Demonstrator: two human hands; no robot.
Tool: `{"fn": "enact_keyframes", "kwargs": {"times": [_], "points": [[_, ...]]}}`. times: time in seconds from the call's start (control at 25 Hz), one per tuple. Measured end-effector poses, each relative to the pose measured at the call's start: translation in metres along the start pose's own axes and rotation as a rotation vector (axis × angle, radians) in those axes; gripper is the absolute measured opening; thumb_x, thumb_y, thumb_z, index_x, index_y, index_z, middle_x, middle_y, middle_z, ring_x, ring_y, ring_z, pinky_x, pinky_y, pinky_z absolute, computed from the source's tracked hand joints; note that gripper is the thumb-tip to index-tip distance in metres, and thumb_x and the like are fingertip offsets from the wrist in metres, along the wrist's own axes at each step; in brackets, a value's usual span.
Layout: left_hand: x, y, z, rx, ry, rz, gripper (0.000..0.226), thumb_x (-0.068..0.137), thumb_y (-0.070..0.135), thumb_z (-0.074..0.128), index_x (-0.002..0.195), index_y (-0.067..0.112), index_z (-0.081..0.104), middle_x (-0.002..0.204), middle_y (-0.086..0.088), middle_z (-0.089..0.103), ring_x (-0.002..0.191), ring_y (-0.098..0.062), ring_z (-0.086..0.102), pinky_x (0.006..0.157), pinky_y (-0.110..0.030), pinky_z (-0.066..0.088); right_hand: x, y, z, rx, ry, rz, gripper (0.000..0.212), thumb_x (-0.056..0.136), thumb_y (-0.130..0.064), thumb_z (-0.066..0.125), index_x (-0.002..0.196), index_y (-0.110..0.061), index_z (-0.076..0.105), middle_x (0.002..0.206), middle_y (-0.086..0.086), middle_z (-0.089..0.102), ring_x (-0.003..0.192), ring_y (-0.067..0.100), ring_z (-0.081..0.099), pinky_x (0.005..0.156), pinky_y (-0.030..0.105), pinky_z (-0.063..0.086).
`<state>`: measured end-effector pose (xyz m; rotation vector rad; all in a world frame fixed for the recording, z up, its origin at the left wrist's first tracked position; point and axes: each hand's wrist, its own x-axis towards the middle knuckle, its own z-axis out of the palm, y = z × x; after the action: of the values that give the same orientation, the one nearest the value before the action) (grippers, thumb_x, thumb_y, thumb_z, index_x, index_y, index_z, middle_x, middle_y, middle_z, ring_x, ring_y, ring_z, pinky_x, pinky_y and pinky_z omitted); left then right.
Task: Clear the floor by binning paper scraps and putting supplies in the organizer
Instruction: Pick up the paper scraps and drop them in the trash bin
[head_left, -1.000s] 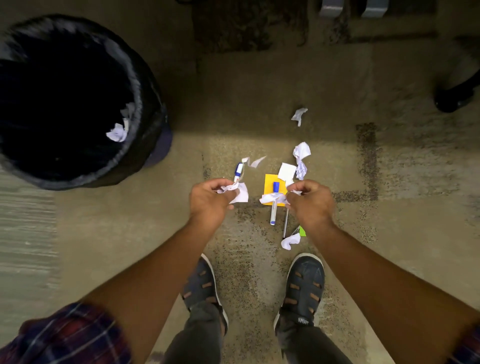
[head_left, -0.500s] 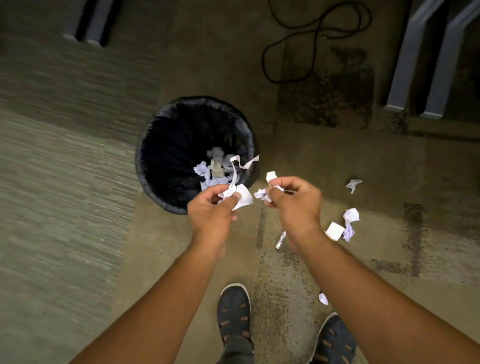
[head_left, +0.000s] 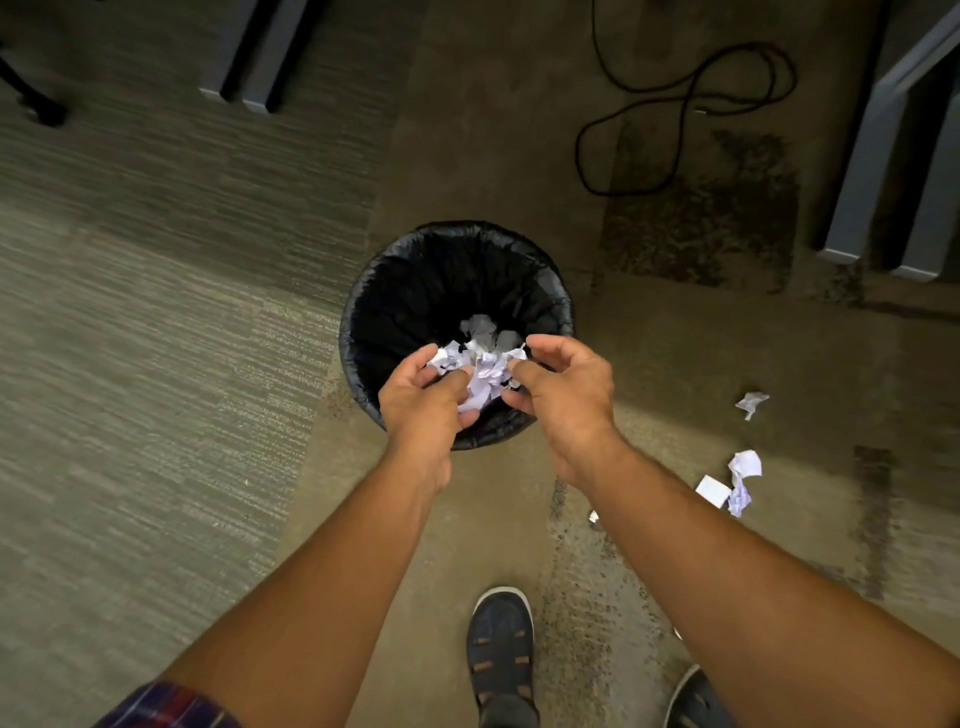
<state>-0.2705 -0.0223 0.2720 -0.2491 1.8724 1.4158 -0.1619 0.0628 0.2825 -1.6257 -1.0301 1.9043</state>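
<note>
A round bin (head_left: 563, 312) with a black liner stands on the carpet straight ahead, with white paper scraps (head_left: 480, 327) lying inside. My left hand (head_left: 421, 410) and my right hand (head_left: 566, 395) hover over its near rim, fingers spread apart. A crumpled white scrap (head_left: 483, 382) hangs loose between the two sets of fingertips, over the bin's mouth. More paper scraps lie on the floor to the right: one crumpled piece (head_left: 751, 402) and a cluster (head_left: 743, 473) beside a white square note (head_left: 711, 489). No pens or organizer show.
A black cable (head_left: 675, 104) loops on the floor behind the bin. Grey furniture legs stand at the back right (head_left: 883, 156) and back left (head_left: 249, 52). My sandalled foot (head_left: 498, 639) is planted below the bin. A tiny scrap (head_left: 594, 517) peeks out beside my right forearm.
I turned from the pile of supplies toward the bin. Both hands carried paper scraps over the bin's mouth, and their fingers have spread, letting the paper loose.
</note>
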Motion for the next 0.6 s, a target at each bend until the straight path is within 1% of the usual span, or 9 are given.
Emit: {"fn": "enact_keyframes", "kwargs": {"times": [0.12,0.28,0.32,0.36,0.44,0.48,0.52,0.56,0.6], "points": [[-0.002,-0.004,0.002,0.048,-0.003,0.006,0.045,0.087,0.020,0.080,0.127,0.032,0.067,0.116,0.009,0.069,0.101,-0.021,0.077,0.074,-0.038,0.067,0.002,-0.001,-0.012,-0.006,0.001,-0.010,0.029,0.085,-0.005,0.077,0.109,-0.021,0.074,0.100,-0.012,0.071,0.080,0.001,0.076,0.067,0.029,0.064],[-0.012,-0.014,0.011,0.112,-0.028,0.054,0.041,0.090,0.023,0.075,0.129,0.028,0.066,0.123,0.003,0.069,0.105,-0.022,0.074,0.066,-0.030,0.061,-0.002,-0.001,-0.043,-0.059,0.055,-0.043,0.035,0.084,-0.009,0.078,0.116,-0.021,0.071,0.095,-0.017,0.074,0.077,-0.009,0.071,0.072,0.035,0.064],[-0.016,-0.017,0.017,0.138,-0.051,0.089,0.039,0.090,0.022,0.074,0.128,0.028,0.066,0.124,0.007,0.070,0.105,-0.019,0.074,0.066,-0.029,0.060,-0.004,0.000,-0.054,-0.084,0.071,-0.060,0.037,0.084,-0.010,0.079,0.118,-0.022,0.070,0.091,-0.020,0.075,0.078,-0.007,0.072,0.076,0.038,0.064],[-0.021,-0.020,0.023,0.171,-0.075,0.130,0.037,0.091,0.021,0.074,0.126,0.030,0.067,0.120,0.015,0.070,0.102,-0.013,0.074,0.066,-0.030,0.059,-0.006,0.003,-0.066,-0.112,0.088,-0.070,0.039,0.084,-0.011,0.079,0.120,-0.022,0.069,0.094,-0.020,0.075,0.083,-0.001,0.073,0.081,0.042,0.063],[-0.034,-0.028,0.039,0.266,-0.106,0.231,0.036,0.091,0.018,0.074,0.122,0.034,0.065,0.101,0.033,0.070,0.082,0.001,0.070,0.067,-0.036,0.062,-0.010,0.012,-0.093,-0.193,0.134,-0.090,0.045,0.084,-0.010,0.078,0.125,-0.024,0.066,0.116,-0.010,0.071,0.099,0.016,0.072,0.091,0.046,0.061],[-0.040,-0.036,0.048,0.325,-0.111,0.292,0.038,0.090,0.018,0.075,0.122,0.033,0.063,0.101,0.033,0.070,0.076,0.001,0.068,0.072,-0.040,0.063,-0.012,0.019,-0.110,-0.248,0.163,-0.109,0.048,0.083,-0.010,0.078,0.126,-0.024,0.065,0.124,-0.003,0.068,0.102,0.020,0.069,0.093,0.045,0.060],[-0.046,-0.044,0.056,0.390,-0.114,0.362,0.041,0.089,0.019,0.076,0.125,0.031,0.063,0.112,0.027,0.068,0.079,-0.003,0.068,0.080,-0.040,0.064,-0.013,0.027,-0.126,-0.302,0.189,-0.130,0.050,0.082,-0.009,0.079,0.127,-0.024,0.065,0.127,-0.001,0.065,0.103,0.020,0.067,0.093,0.042,0.059],[-0.051,-0.054,0.063,0.460,-0.124,0.434,0.045,0.088,0.021,0.077,0.129,0.029,0.062,0.124,0.019,0.063,0.086,-0.008,0.069,0.084,-0.036,0.062,-0.014,0.035,-0.142,-0.339,0.215,-0.140,0.052,0.081,-0.009,0.079,0.128,-0.025,0.064,0.130,-0.001,0.063,0.103,0.018,0.066,0.092,0.039,0.058],[-0.057,-0.066,0.071,0.525,-0.141,0.498,0.048,0.086,0.023,0.078,0.131,0.028,0.060,0.130,0.011,0.059,0.093,-0.012,0.068,0.084,-0.031,0.060,-0.015,0.044,-0.159,-0.361,0.237,-0.139,0.054,0.080,-0.010,0.080,0.129,-0.026,0.063,0.131,-0.001,0.061,0.103,0.016,0.064,0.091,0.035,0.058]]}}
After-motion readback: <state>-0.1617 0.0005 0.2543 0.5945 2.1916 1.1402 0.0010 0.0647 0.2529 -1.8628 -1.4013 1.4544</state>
